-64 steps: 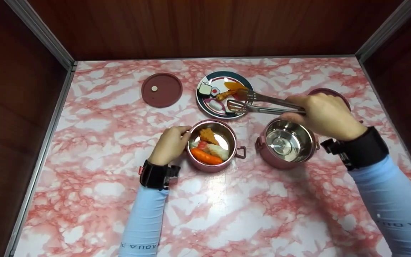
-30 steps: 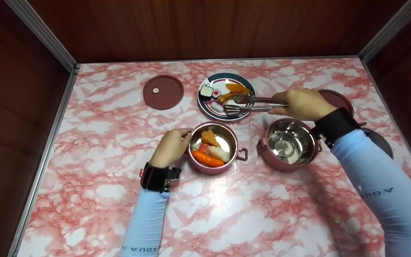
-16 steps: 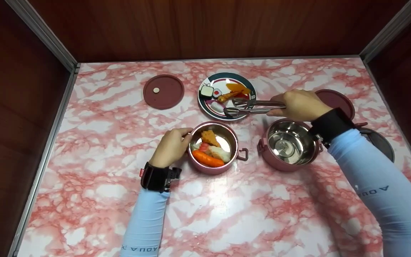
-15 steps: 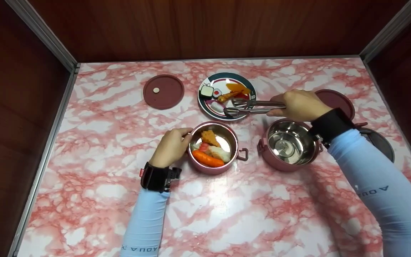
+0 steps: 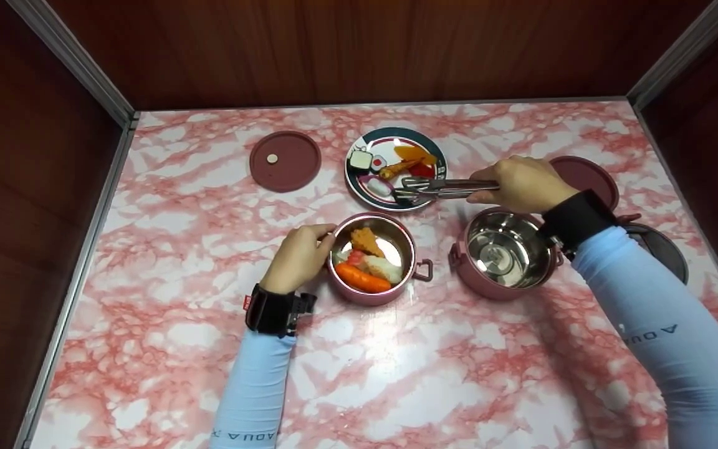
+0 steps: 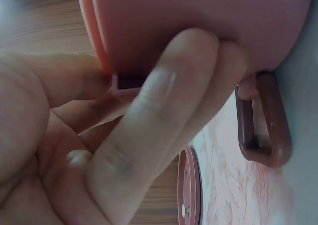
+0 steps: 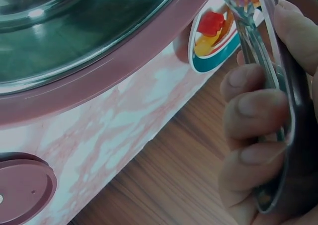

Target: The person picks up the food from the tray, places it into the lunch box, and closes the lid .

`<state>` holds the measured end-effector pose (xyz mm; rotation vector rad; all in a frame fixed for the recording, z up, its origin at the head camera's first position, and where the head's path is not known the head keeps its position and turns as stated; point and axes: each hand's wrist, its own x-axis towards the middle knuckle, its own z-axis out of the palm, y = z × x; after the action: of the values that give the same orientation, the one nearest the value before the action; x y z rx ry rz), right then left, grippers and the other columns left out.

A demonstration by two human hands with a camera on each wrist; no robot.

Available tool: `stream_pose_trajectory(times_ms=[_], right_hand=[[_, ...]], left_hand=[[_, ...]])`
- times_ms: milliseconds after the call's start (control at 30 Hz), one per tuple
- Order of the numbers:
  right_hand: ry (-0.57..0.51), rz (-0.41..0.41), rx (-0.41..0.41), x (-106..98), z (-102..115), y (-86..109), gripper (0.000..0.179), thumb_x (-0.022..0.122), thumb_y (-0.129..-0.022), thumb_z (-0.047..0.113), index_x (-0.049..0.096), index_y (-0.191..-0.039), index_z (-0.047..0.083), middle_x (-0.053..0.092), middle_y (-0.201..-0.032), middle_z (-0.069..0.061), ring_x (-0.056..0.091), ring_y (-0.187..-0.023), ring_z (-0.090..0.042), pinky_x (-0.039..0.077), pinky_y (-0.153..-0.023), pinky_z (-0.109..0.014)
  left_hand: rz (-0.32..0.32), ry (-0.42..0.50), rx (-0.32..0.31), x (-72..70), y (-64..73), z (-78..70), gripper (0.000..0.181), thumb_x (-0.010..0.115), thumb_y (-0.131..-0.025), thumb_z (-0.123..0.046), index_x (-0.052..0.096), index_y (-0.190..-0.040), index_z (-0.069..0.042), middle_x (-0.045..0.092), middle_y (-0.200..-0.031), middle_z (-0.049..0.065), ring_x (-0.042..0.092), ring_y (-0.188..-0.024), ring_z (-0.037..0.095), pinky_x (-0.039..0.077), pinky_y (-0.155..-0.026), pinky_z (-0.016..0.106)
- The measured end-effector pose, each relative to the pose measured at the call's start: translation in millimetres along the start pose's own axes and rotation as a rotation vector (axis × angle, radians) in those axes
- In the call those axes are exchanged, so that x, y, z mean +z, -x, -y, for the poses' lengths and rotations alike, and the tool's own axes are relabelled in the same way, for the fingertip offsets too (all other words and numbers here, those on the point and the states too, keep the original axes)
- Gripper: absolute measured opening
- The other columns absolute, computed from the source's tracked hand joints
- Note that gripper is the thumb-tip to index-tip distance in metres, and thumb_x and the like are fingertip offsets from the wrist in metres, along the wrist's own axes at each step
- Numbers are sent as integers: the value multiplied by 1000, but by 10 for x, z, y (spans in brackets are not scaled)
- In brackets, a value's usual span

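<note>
My left hand (image 5: 298, 257) grips the left side of a pink pot (image 5: 368, 298), fingers curled at its handle and wall in the left wrist view. Inside this pot lie a carrot (image 5: 362, 278), a brown breaded piece (image 5: 365, 240) and pale and red pieces. My right hand (image 5: 524, 184) holds metal tongs (image 5: 459, 187). Their slotted tips are close together over the near right part of a patterned plate (image 5: 359, 193); I cannot tell whether they pinch anything. On the plate are a white block in a dark wrap (image 5: 360, 160), orange pieces (image 5: 414, 153), a red piece (image 5: 421, 171) and a purple-edged white piece (image 5: 376, 185).
A second pink pot (image 5: 470, 274), with a bare steel inside, stands under my right wrist. One dark red lid (image 5: 293, 168) lies at the back left; another round red piece (image 5: 585, 178) is behind my right hand. A dark pan (image 5: 670, 252) sits partly hidden by the right sleeve.
My right hand has moved left with the tongs, and their tips have drawn together over the plate, uncovering the red piece. The left hand has stayed on the pot.
</note>
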<state>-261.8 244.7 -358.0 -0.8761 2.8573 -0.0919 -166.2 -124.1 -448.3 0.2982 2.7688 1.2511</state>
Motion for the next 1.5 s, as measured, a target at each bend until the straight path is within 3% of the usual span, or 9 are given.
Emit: stream_pose_trajectory(times_ms=[200, 400, 533, 733, 867, 1000, 1067, 1267, 1500], right_hand=[[28, -48, -16, -1, 22, 43, 27, 70, -90, 49, 72, -98, 23, 69, -80, -1, 61, -67, -27, 45, -51, -43], [-9, -121, 33, -11, 75, 147, 23, 70, -90, 47, 73, -100, 26, 68, -76, -1, 62, -68, -26, 43, -48, -43], [-44, -195, 68, -27, 148, 253, 29, 70, -90, 47, 74, -108, 25, 71, -85, -5, 64, -72, -29, 46, -50, -48], [-106, -332, 113, -64, 356, 480, 42, 71, -89, 47, 72, -124, 23, 74, -100, -11, 65, -67, -32, 45, -50, -50], [-153, -425, 126, -35, 556, 663, 43, 73, -88, 44, 72, -123, 19, 75, -95, -13, 63, -59, -31, 44, -45, -47], [-193, -492, 123, 82, 770, 834, 41, 74, -87, 40, 73, -120, 16, 74, -86, -9, 55, -49, -17, 40, -39, -34], [-212, -509, 118, 163, 849, 906, 40, 75, -87, 39, 73, -120, 17, 74, -86, -7, 51, -47, -14, 38, -38, -31], [-229, -541, 135, 323, 964, 1071, 37, 79, -84, 39, 75, -116, 22, 75, -97, -3, 69, -72, -27, 49, -50, -49], [-207, -492, 112, 359, 971, 1062, 42, 81, -82, 38, 74, -119, 19, 74, -105, -4, 70, -83, -33, 51, -53, -53]], left_hand=[[0, 4, 3, 5, -1, -1, 28, 54, -101, -11, 69, -124, -4, 70, -117, 11, 63, -102, 20, 50, -92, 39], [-5, 4, 9, 6, 4, -4, 28, 54, -101, -12, 69, -123, -4, 70, -115, 10, 62, -96, 19, 50, -88, 37], [-1, 10, 2, 0, 5, -3, 29, 53, -101, -11, 69, -124, -4, 70, -116, 10, 62, -97, 19, 50, -89, 37], [4, 11, -14, -5, 6, -6, 30, 53, -101, -11, 67, -126, -3, 69, -119, 12, 62, -104, 20, 49, -93, 37], [8, 11, -24, 1, 3, -6, 30, 53, -101, -12, 67, -127, -4, 69, -120, 11, 62, -104, 20, 49, -93, 37], [6, 6, -16, 2, 1, -7, 30, 53, -101, -12, 67, -127, -4, 69, -119, 11, 62, -101, 20, 50, -90, 37], [8, 5, -10, 13, -3, -3, 30, 53, -101, -11, 67, -126, -4, 69, -118, 12, 62, -100, 21, 50, -89, 38], [20, 10, -1, 41, -11, 0, 31, 53, -100, -10, 67, -127, -3, 69, -119, 12, 62, -101, 20, 50, -90, 37], [0, 24, -16, 8, 15, -2, 31, 54, -100, -11, 67, -128, -4, 68, -120, 13, 62, -100, 20, 50, -88, 36]])
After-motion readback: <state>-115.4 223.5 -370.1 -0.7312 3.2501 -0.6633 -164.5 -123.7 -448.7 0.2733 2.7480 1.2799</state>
